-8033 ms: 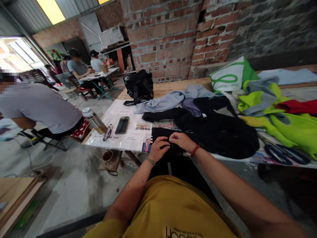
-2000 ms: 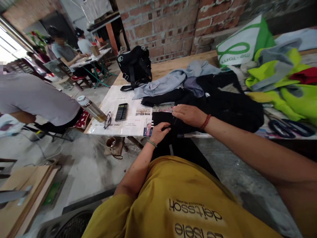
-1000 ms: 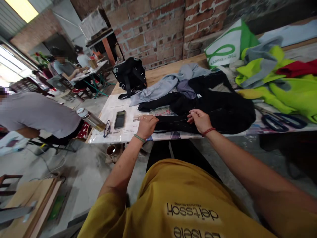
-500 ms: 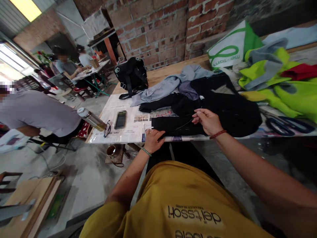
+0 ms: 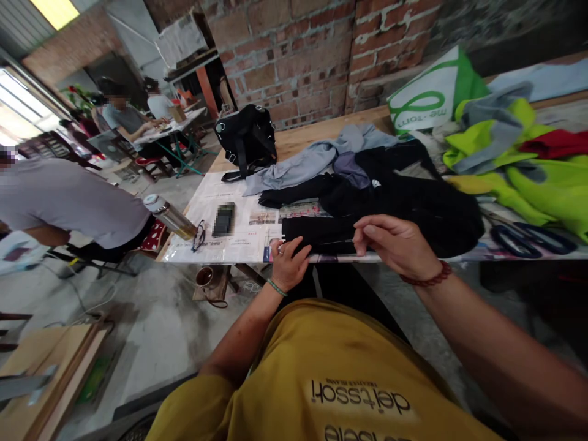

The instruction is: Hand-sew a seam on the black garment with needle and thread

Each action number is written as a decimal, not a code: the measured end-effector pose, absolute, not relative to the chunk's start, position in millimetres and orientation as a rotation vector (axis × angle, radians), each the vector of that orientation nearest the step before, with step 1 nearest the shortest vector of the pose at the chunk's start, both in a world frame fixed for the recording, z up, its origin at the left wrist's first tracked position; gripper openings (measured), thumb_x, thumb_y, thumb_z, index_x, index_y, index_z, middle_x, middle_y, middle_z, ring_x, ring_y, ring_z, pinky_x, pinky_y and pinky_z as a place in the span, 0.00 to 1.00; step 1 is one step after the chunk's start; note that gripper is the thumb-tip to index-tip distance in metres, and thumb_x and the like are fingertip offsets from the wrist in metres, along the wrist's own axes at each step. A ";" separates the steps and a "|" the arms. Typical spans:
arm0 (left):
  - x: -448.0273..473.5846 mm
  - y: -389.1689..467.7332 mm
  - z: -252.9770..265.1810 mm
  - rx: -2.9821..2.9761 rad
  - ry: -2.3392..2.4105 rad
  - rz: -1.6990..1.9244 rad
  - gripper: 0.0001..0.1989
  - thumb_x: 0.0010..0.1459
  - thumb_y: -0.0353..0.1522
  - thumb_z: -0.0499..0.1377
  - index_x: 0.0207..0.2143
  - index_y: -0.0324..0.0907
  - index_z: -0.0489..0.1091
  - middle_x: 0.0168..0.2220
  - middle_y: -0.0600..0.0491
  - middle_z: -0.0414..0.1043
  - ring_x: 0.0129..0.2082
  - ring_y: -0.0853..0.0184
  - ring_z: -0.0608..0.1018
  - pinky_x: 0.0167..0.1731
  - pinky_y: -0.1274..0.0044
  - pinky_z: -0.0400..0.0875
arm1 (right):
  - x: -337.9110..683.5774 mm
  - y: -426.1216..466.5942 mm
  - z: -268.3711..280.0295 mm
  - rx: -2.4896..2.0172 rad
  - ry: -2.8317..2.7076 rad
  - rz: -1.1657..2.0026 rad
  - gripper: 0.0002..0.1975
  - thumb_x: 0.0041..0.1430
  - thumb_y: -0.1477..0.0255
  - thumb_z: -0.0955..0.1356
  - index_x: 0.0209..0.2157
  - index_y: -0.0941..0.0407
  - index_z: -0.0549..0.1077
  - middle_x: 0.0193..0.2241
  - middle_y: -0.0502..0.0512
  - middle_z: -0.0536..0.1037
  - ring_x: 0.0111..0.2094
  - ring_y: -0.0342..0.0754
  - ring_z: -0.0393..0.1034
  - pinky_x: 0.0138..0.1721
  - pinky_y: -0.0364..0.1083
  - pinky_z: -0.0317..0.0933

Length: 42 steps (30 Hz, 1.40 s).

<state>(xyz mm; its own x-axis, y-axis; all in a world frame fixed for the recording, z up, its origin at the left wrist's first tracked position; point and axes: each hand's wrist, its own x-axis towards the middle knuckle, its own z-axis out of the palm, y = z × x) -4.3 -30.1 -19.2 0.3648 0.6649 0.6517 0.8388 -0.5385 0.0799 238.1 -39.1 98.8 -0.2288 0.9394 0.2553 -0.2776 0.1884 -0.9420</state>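
A black garment (image 5: 413,202) lies across the table, its narrow sleeve-like end (image 5: 316,228) stretched toward the left. My left hand (image 5: 290,263) rests its spread fingers on that end, near the table's front edge. Over the cloth, to the right, my right hand (image 5: 395,242) is raised with thumb and fingers pinched together. A thin white thread (image 5: 337,241) runs along the black cloth toward this hand. The pinched fingertips are partly hidden, and no needle can be made out. Behind the sleeve lies a grey garment (image 5: 316,160).
Dark-handled scissors (image 5: 519,239) lie at right beside yellow-green clothing (image 5: 546,177). A phone (image 5: 223,219), glasses (image 5: 199,236) and a bottle (image 5: 168,215) are at left. Behind stand a black bag (image 5: 245,141) and a green-white bag (image 5: 436,92). A co-worker (image 5: 78,202) sits at left.
My right hand has come nearer to me and lower, away from the cloth. The thread, slanting up to it before, now lies flatter. My left hand has shifted slightly right, its fingers more spread.
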 end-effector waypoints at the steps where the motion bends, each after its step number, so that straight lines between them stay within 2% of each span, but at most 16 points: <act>1: -3.8 -31.8 -18.0 -2.353 -1.343 -0.937 0.15 0.58 0.36 0.55 0.49 0.47 0.68 0.53 0.47 0.67 0.48 0.62 0.72 0.55 0.62 0.51 | 236.7 -41.1 98.7 -0.710 -1.303 1.329 0.10 0.50 0.64 0.71 0.33 0.55 0.74 0.23 0.49 0.75 0.20 0.42 0.68 0.22 0.44 0.65; 6: 2.7 -34.7 -8.8 -2.372 -1.449 -0.861 0.23 0.56 0.38 0.56 0.54 0.43 0.63 0.49 0.46 0.71 0.49 0.58 0.71 0.56 0.60 0.49 | 232.1 -54.6 108.1 -0.660 -1.401 1.291 0.08 0.53 0.66 0.70 0.34 0.54 0.75 0.24 0.49 0.76 0.21 0.41 0.69 0.24 0.44 0.66; 10: 10.3 -34.5 -4.2 -2.397 -1.559 -0.802 0.25 0.53 0.35 0.59 0.54 0.44 0.62 0.48 0.46 0.71 0.47 0.57 0.71 0.56 0.57 0.47 | 231.6 -65.0 117.6 -0.600 -1.556 1.290 0.05 0.55 0.68 0.68 0.34 0.52 0.76 0.25 0.50 0.76 0.21 0.41 0.70 0.24 0.43 0.66; 15: 16.4 -36.9 1.4 -2.380 -1.661 -0.832 0.26 0.51 0.40 0.61 0.52 0.45 0.64 0.48 0.46 0.70 0.46 0.55 0.71 0.56 0.55 0.46 | 233.9 -65.7 114.0 -0.599 -1.581 1.354 0.05 0.55 0.68 0.68 0.32 0.53 0.76 0.23 0.50 0.76 0.19 0.41 0.69 0.21 0.42 0.65; 21: 10.1 -47.8 14.6 -2.419 -1.535 -1.007 0.23 0.53 0.45 0.59 0.49 0.45 0.66 0.50 0.48 0.69 0.50 0.59 0.70 0.57 0.60 0.48 | 236.4 -65.1 102.9 -0.581 -1.510 1.376 0.06 0.55 0.68 0.68 0.34 0.54 0.76 0.24 0.50 0.76 0.20 0.41 0.69 0.22 0.43 0.65; 25: -7.1 -58.5 6.8 -2.252 -1.507 -1.223 0.15 0.57 0.37 0.57 0.45 0.42 0.68 0.48 0.46 0.70 0.52 0.60 0.69 0.55 0.63 0.55 | 237.9 -65.8 102.1 -0.588 -1.469 1.377 0.07 0.55 0.68 0.69 0.34 0.55 0.76 0.23 0.50 0.76 0.19 0.41 0.69 0.22 0.43 0.65; 28: -21.0 -67.0 -3.5 -2.065 -1.592 -1.347 0.08 0.58 0.32 0.55 0.41 0.41 0.68 0.46 0.46 0.72 0.48 0.62 0.72 0.50 0.66 0.61 | 237.4 -65.7 102.7 -0.596 -1.433 1.367 0.07 0.54 0.67 0.69 0.34 0.55 0.76 0.23 0.50 0.76 0.19 0.41 0.68 0.22 0.43 0.65; 31: -27.7 -76.3 -7.8 -1.997 -1.623 -1.352 0.06 0.58 0.29 0.53 0.36 0.42 0.69 0.43 0.47 0.73 0.44 0.64 0.73 0.48 0.66 0.63 | 234.6 -65.0 102.9 -0.616 -1.414 1.353 0.07 0.53 0.66 0.70 0.33 0.55 0.75 0.22 0.50 0.76 0.19 0.41 0.68 0.22 0.43 0.65; 36: -16.8 -85.1 -5.2 -2.160 -1.493 -1.180 0.08 0.56 0.26 0.53 0.31 0.44 0.71 0.42 0.51 0.74 0.45 0.64 0.73 0.51 0.63 0.59 | 228.8 -63.8 103.7 -0.612 -1.402 1.337 0.07 0.53 0.66 0.70 0.33 0.54 0.75 0.22 0.49 0.76 0.19 0.41 0.68 0.21 0.44 0.65; 42: 12.3 -80.1 0.3 -2.392 -1.376 -0.948 0.07 0.56 0.32 0.56 0.37 0.47 0.73 0.51 0.52 0.70 0.53 0.58 0.68 0.57 0.56 0.48 | 226.8 -61.9 105.2 -0.666 -1.365 1.315 0.09 0.52 0.64 0.70 0.32 0.54 0.75 0.22 0.49 0.75 0.19 0.42 0.68 0.21 0.44 0.65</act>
<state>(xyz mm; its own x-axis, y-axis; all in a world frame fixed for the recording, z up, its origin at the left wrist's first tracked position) 12.3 -80.1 0.3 0.3527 0.6914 0.6306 0.8356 -0.5360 0.1203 226.8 -61.9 105.2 -0.2680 0.9133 0.3066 -0.2719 0.2336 -0.9335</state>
